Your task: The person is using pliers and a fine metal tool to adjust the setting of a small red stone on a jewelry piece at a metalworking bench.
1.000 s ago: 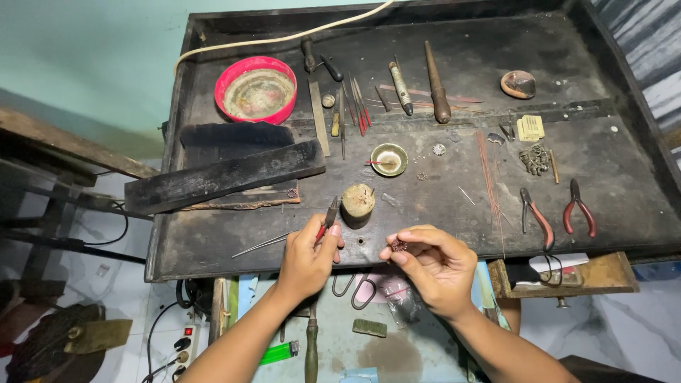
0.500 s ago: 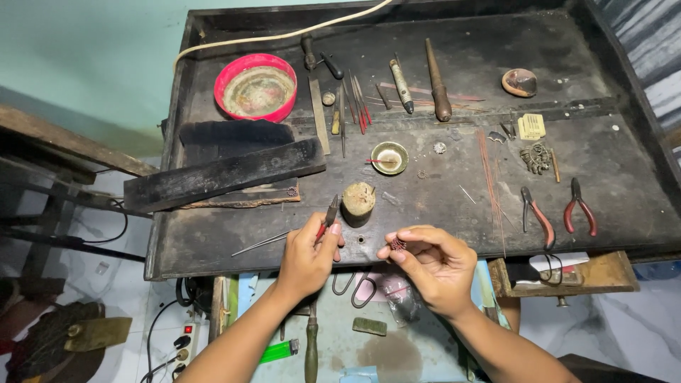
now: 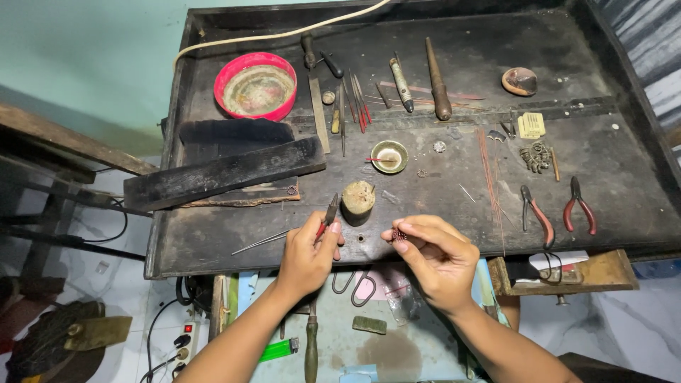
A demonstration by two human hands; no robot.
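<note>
From the head view, our left hand (image 3: 306,252) grips red-handled pliers (image 3: 328,215), tips pointing up toward the wooden stub (image 3: 357,201). Our right hand (image 3: 433,255) pinches a small bead piece (image 3: 399,234) just right of the pliers, above the surface's (image 3: 213,241) near edge.

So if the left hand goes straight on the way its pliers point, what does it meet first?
Probably nothing close: the pliers in the left hand point up past the wooden stub, over bare tray. Depth is unclear.

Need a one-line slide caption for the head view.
Left hand grips red-handled pliers, right hand pinches a small metal piece over a dark workbench.
</note>
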